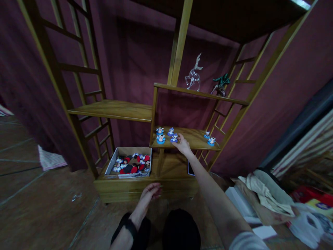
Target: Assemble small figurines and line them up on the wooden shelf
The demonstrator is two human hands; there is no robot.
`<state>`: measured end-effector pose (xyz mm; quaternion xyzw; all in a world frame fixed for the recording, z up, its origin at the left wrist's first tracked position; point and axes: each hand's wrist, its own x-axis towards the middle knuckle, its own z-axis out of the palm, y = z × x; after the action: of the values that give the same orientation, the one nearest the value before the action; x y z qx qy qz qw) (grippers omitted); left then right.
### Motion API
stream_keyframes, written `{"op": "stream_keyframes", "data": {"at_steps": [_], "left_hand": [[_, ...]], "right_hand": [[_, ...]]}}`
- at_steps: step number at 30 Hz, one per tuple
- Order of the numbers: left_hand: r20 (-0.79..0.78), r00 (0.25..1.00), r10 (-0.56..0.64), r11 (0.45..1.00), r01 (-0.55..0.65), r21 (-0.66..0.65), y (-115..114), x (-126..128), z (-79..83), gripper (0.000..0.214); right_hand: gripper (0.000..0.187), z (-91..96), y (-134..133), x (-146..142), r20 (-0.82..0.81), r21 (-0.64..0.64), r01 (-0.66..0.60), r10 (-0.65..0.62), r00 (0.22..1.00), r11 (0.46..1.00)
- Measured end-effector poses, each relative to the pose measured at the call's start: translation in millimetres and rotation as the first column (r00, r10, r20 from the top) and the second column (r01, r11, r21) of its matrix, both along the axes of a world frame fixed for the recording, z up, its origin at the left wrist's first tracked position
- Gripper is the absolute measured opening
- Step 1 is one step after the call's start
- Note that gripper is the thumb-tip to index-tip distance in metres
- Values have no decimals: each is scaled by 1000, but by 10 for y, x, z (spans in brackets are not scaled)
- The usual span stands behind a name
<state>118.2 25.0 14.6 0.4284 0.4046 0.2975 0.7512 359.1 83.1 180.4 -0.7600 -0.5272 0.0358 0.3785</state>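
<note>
At the front of the middle shelf, my right hand has its thumb and fingers closed on a small white-and-purple figurine with a purple base. Right behind that one stands a similar purple figurine. Two figurines on blue bases, a rear one and a front one, are to the left. Lower down, my left hand hovers before the cabinet's base, its fingers curled; whether they hold anything is unclear.
A shallow cardboard box of jumbled red, black and white figurines sits lower left. Two more figurines stand at the shelf's right end. Above are a clear deer ornament and a dark green statuette. A phone-like object lies below.
</note>
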Motion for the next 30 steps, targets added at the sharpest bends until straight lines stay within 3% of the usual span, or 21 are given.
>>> {"op": "stream_keyframes", "data": {"at_steps": [8, 24, 30], "left_hand": [[23, 1000, 0, 1000, -1, 27, 23, -63, 61, 40], [90, 992, 84, 996, -84, -6, 63, -389, 99, 37], [-5, 973, 231, 973, -231, 10, 58, -475, 84, 34]], "right_hand": [[66, 3, 3, -80, 13, -6, 76, -76, 997, 997], [59, -68, 4, -106, 23, 87, 71, -74, 997, 994], [59, -96, -90, -166, -15, 198, 51, -49, 999, 979]]}}
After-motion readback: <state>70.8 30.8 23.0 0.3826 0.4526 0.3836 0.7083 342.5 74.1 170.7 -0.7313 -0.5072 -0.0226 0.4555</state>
